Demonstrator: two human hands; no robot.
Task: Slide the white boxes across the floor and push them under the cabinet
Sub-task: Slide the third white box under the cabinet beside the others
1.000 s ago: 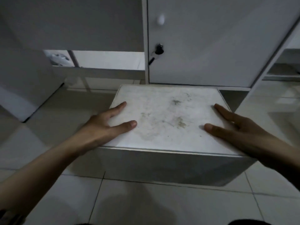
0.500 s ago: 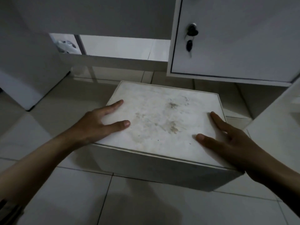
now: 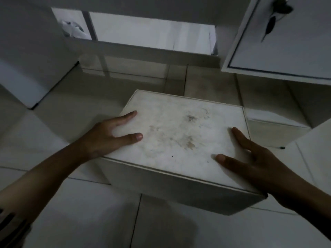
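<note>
A white box with a stained lid rests on the tiled floor, turned slightly askew. My left hand grips its left edge, thumb on the lid and fingers along the side. My right hand holds the right edge the same way. The white cabinet hangs at the upper right, and the dark gap under it lies just beyond the box's far right corner. A second white box sits low at the gap's mouth, to the right of the held box.
A key hangs in the cabinet door's lock. A white panel stands on the left. A low shelf opening at the back holds a crumpled plastic bag. Another white surface closes in on the right.
The box has drawn back and to the left of the cabinet door and turned a little. Both hands have stayed on its edges. The view has dropped lower.
</note>
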